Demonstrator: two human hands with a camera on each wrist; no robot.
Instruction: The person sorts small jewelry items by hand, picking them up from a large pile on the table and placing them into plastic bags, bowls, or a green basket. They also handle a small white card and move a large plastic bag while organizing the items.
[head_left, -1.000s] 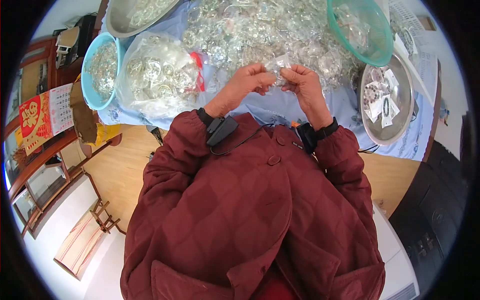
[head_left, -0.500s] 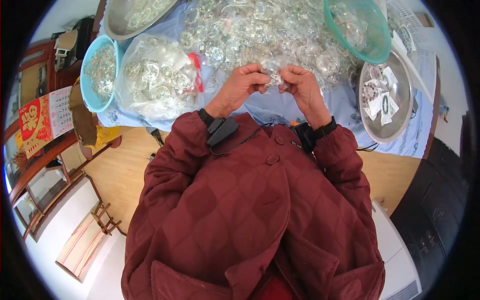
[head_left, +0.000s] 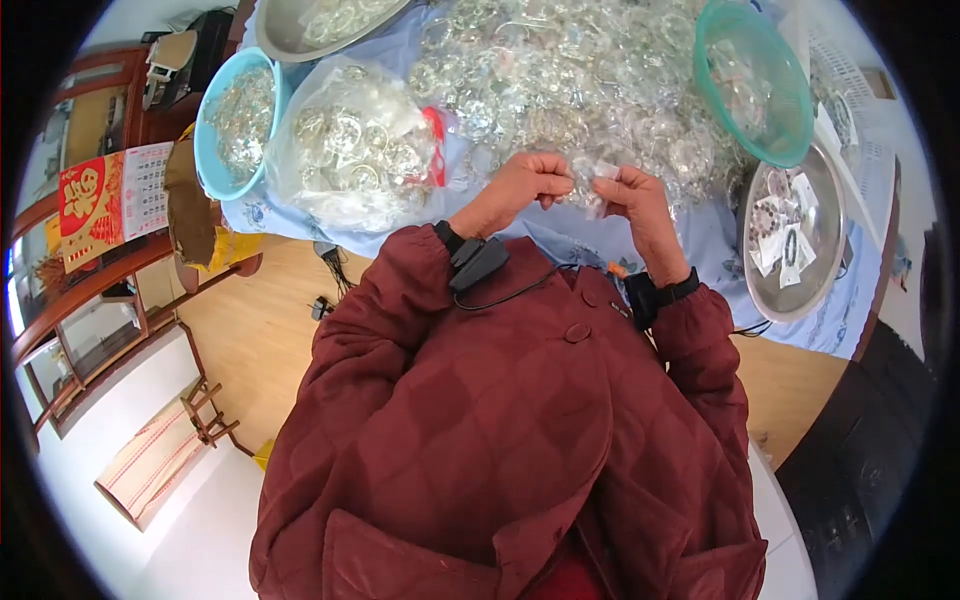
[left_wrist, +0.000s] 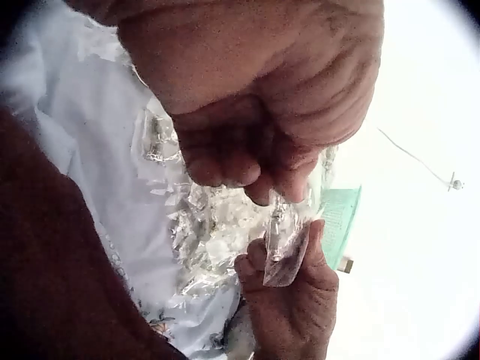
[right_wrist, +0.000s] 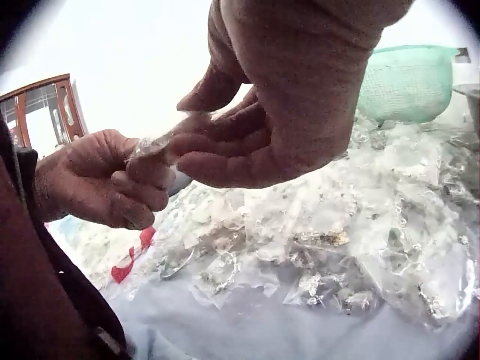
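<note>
My left hand (head_left: 525, 188) and right hand (head_left: 640, 203) meet over the table's near side, pinching a small clear plastic packet (left_wrist: 282, 251) between thumbs and fingers. In the left wrist view, the left fingertips touch its top end while the right hand (left_wrist: 292, 300) grips its lower part. Something small and shiny shows through the film; its kind I cannot tell. From the right wrist, the packet (right_wrist: 154, 148) appears stretched between both hands. Just beyond the hands spreads a large heap of clear packets (head_left: 560, 80) with shiny small pieces inside.
To the left stand a blue basin (head_left: 208, 130), a clear bag (head_left: 335, 210) of similar pieces and a metal bowl (head_left: 290, 45). On the right are a green basket (head_left: 795, 140) and a metal tray (head_left: 790, 300) holding carded bracelets. A blue cloth (head_left: 720, 230) covers the table.
The head view has shifted, so the table things appear farther right and lower. Both hands stay together on the packet, whose white part now shows by the right thumb.
</note>
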